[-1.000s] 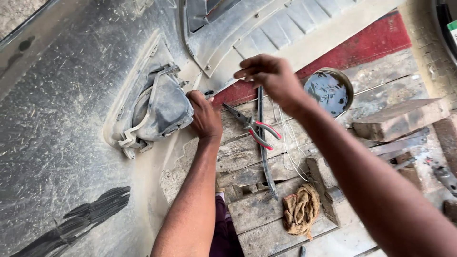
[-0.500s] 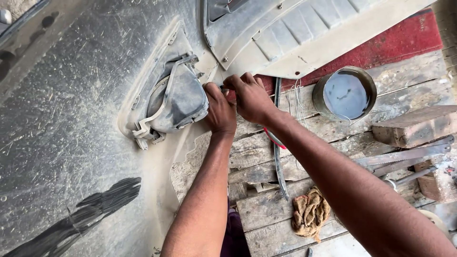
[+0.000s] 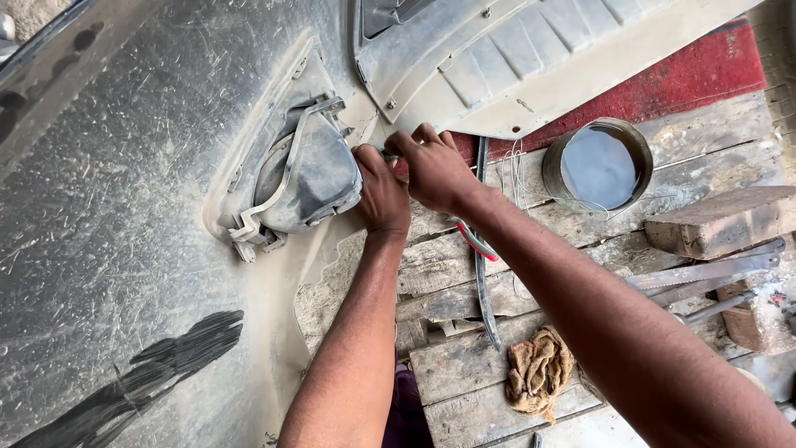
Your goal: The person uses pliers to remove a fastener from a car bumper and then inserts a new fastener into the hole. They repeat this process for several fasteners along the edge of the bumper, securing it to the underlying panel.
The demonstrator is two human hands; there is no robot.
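Both hands meet at the right edge of a dusty grey lamp housing (image 3: 307,178) that sits in a recess of a large, dust-covered body panel (image 3: 124,207). The left hand (image 3: 380,192) presses against the housing's edge, its fingers curled out of sight, so whether its grip pinches anything cannot be told. The right hand (image 3: 431,166) lies just beside it, touching it, with fingers bent and pressed together around something small at the housing's edge; what it is cannot be made out. A second pale grey ribbed panel (image 3: 514,58) lies above the hands.

Under the forearms is a bench (image 3: 464,373) of rough wooden planks. A long dark metal strip (image 3: 482,274) lies along it, with red-handled pliers (image 3: 474,241) partly hidden under the right wrist. A round tin can (image 3: 599,164) stands to the right, near a brick (image 3: 721,220) and a saw blade (image 3: 705,272). A crumpled brown rag (image 3: 539,369) lies lower on the planks.
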